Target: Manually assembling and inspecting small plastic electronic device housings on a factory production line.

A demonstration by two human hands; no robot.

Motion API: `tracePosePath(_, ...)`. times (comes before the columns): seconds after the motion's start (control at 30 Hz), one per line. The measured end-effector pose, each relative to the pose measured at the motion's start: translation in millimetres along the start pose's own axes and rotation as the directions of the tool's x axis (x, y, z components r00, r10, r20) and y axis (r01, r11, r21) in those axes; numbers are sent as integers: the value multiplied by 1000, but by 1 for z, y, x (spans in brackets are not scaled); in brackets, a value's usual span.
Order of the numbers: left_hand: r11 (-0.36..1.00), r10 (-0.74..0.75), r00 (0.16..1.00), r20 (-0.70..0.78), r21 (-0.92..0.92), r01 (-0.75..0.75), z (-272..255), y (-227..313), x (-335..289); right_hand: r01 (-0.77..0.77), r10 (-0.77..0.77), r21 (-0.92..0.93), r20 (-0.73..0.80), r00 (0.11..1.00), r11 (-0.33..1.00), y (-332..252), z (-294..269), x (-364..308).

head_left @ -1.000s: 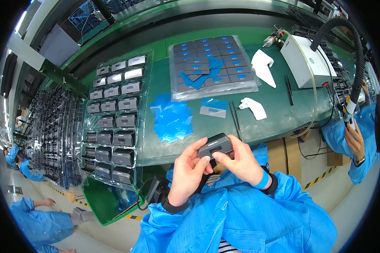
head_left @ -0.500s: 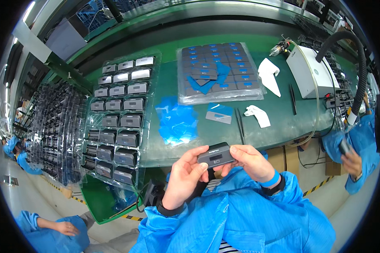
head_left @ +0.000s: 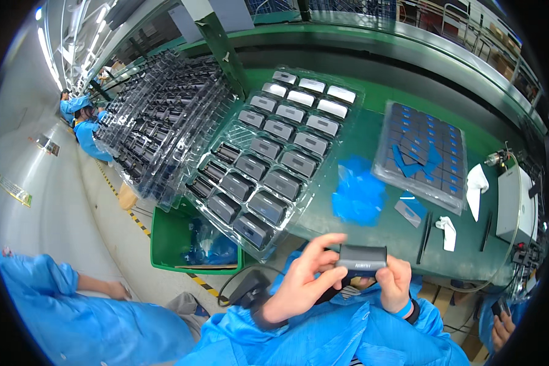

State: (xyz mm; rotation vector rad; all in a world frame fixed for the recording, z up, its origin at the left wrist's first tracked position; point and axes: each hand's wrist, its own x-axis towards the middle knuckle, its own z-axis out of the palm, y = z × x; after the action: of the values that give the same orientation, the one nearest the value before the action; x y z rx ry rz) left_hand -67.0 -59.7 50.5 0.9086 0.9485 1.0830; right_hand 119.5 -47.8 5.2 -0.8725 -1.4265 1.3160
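Between my two hands I hold a small dark grey box-shaped device (head_left: 362, 257), its lettered long side turned toward me. My left hand (head_left: 308, 277) grips its left end, thumb against the lower edge and index finger stretched out above the corner. At the other end, my right hand (head_left: 394, 283) pinches it with thumb and curled fingers. The device is held just off the bench's near edge. Beyond my left hand lies a clear plastic tray (head_left: 235, 131) with rows of similar devices; several slots at its left hold open black parts.
A blue film pile (head_left: 358, 192) and a tray of dark plates (head_left: 421, 146) lie on the green bench. Black tweezers (head_left: 425, 238), white cloths (head_left: 446, 233) and a white machine (head_left: 513, 204) are rightward. Stacked trays (head_left: 165, 116) stand left, above a green bin (head_left: 171, 244). Co-workers are on both sides.
The view has swung left, so the bench things appear farther right. The device has been tilted in my hands, showing its lettered side more. My left index finger has lifted.
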Motion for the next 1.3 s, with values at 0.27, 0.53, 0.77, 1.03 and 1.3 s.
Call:
tracePosePath(0.27,791,278,958,-72,582,-187,-49,35,9,146,-82,-214,281,956,966,16,1,26)
tracePosePath(0.53,673,415,876,-245,731,-114,-245,118,155,-164,131,-173,-189,973,971,-9,-18,23)
tracePosePath(0.77,608,306,912,-273,793,34,-304,86,234,-294,213,-219,-330,920,930,-10,-31,11)
tracePosePath(1.03,195,429,900,-71,981,-15,-345,69,235,-212,58,-568,-278,959,795,-15,-39,41)
tracePosePath(1.3,370,483,868,-116,926,-82,-274,94,169,-256,-129,-872,-335,933,417,-1,-56,22)
